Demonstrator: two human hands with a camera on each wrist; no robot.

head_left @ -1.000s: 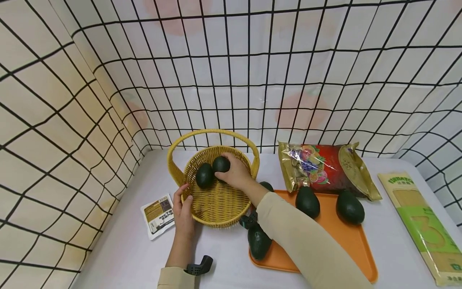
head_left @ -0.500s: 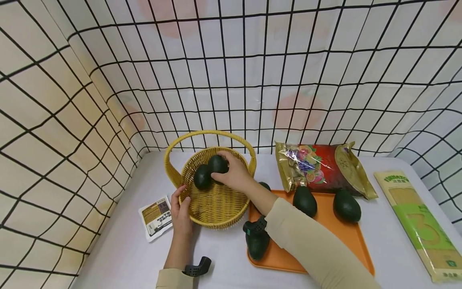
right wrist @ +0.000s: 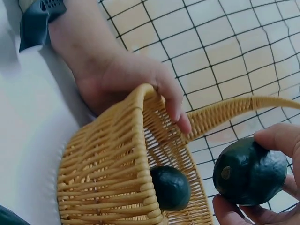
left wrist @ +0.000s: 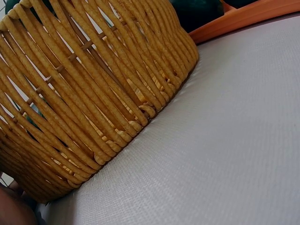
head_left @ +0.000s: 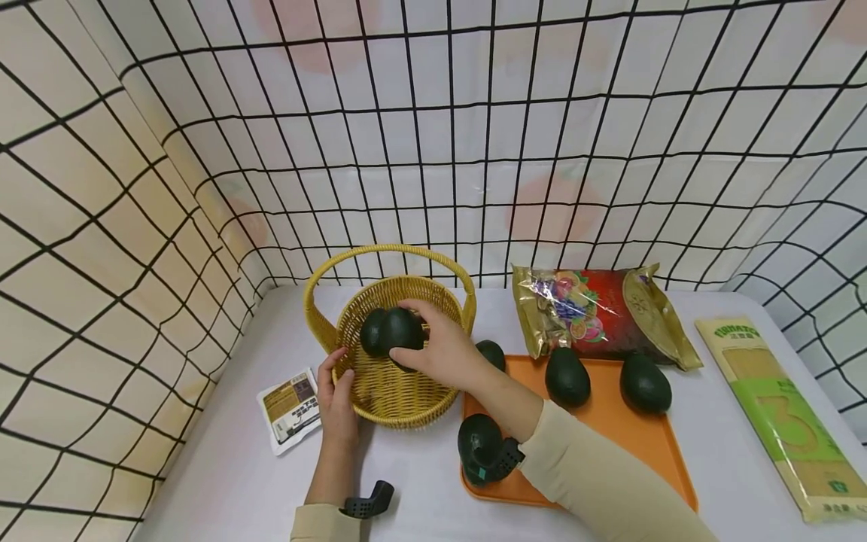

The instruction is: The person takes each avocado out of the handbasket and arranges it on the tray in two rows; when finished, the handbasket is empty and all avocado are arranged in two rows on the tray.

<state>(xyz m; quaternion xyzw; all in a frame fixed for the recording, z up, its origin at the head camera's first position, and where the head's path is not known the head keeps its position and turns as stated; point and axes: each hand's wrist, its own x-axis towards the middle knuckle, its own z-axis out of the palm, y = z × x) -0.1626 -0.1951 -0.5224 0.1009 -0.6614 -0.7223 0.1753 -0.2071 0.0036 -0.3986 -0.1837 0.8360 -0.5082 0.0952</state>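
My right hand grips a dark green avocado over the yellow wicker basket, thumb and fingers on either side of it. In the right wrist view this avocado is held clear of the basket rim. A second avocado lies in the basket, partly hidden behind the held one. My left hand holds the basket's near left rim, thumb and fingers on either side of the wall. The left wrist view shows mostly the basket's woven side.
An orange tray with several avocados is right of the basket. Behind it lies a red and gold bag. A green noodle-like packet is far right, a small white sachet left. The basket's handle arches up behind.
My right hand has brought the avocado nearer to me within the basket's outline, in front of the other avocado. The left hand keeps its hold on the rim. The head view has shifted slightly.
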